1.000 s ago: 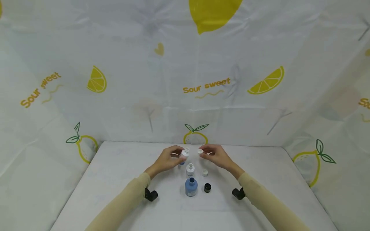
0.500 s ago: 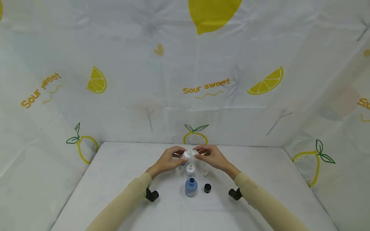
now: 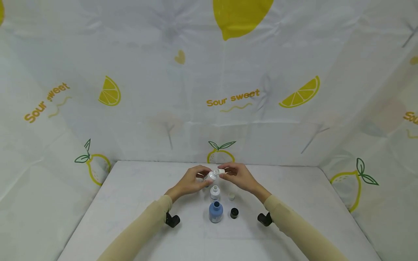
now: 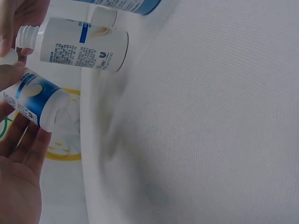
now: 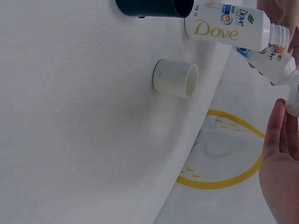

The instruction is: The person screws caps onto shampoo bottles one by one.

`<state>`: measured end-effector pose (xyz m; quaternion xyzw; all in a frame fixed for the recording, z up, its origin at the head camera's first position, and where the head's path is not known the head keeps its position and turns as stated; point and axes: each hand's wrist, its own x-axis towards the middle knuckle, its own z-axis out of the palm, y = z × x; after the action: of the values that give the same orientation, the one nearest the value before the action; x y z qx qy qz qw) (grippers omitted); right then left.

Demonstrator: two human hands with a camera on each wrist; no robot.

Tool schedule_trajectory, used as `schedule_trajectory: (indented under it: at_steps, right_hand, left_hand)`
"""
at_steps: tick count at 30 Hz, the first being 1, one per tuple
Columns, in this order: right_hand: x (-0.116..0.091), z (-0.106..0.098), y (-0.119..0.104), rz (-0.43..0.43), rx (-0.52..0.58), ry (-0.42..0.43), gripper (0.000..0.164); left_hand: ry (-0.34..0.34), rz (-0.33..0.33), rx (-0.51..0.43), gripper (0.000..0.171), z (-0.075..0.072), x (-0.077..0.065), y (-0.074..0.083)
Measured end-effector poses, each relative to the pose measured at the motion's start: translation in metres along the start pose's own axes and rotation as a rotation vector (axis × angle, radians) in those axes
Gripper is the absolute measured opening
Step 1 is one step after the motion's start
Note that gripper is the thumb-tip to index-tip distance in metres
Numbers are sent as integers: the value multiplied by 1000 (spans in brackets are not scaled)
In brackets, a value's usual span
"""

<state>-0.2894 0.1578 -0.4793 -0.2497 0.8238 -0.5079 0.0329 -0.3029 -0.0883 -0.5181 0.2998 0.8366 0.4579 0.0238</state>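
My left hand (image 3: pixel 189 182) grips a small white-and-blue lotion bottle (image 4: pixel 39 100), held off the table and tilted with its neck toward the right. Between the fingers and thumb of my right hand (image 3: pixel 240 177) is a white cap (image 3: pixel 221 171), right at the bottle's mouth; whether its thread has caught is too small to tell. Just in front, a white Dove bottle (image 3: pixel 214 193) stands upright and uncapped. Nearer me is a blue bottle (image 3: pixel 215 214), also upright with an open mouth.
A second white cap (image 5: pixel 175 78) sits on the table (image 3: pixel 130 217), right of the white bottle. The black cap (image 3: pixel 234 212) lies right of the blue bottle. Behind the table hangs a lemon-print sheet (image 3: pixel 163 134). Black wrist cameras (image 3: pixel 265 219) jut below both forearms.
My right hand has moved left, bringing the white cap to the held bottle's mouth. My left hand has shifted slightly right and tilted the bottle further toward the cap.
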Motion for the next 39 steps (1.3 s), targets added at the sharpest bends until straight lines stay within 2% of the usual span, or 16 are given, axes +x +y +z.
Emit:
schedule_trajectory:
  at_steps: [6,9,14,17,20,28,35,39]
  right_hand:
    - [-5,-4,-26,-15,42,-20,36]
    - [-5,-3,-29,-20,68,-10,37]
    - [0,0,-11,-48,104,-4,35]
    - [4,3,0,-72,115,-16,33]
    - [4,3,1,-80,121,-30,34]
    - [4,3,-3,-87,72,-43,35]
    - [-2,0,-26,-139,19,-64,35]
    - [-5,0,-30,-172,-5,-60,35]
  left_hand:
    - [-10,20,4,36,0,1,2]
    - [-6,24,-8,35,1,1,3]
    - [3,6,-19,36,2,2,7]
    - [3,17,-27,37,2,2,4]
    - [1,32,-38,37,1,3,1]
    - [-2,40,11,34,0,2,-1]
    - [-23,44,46,37,-1,1,-1]
    - [-32,41,50,39,-1,1,-1]
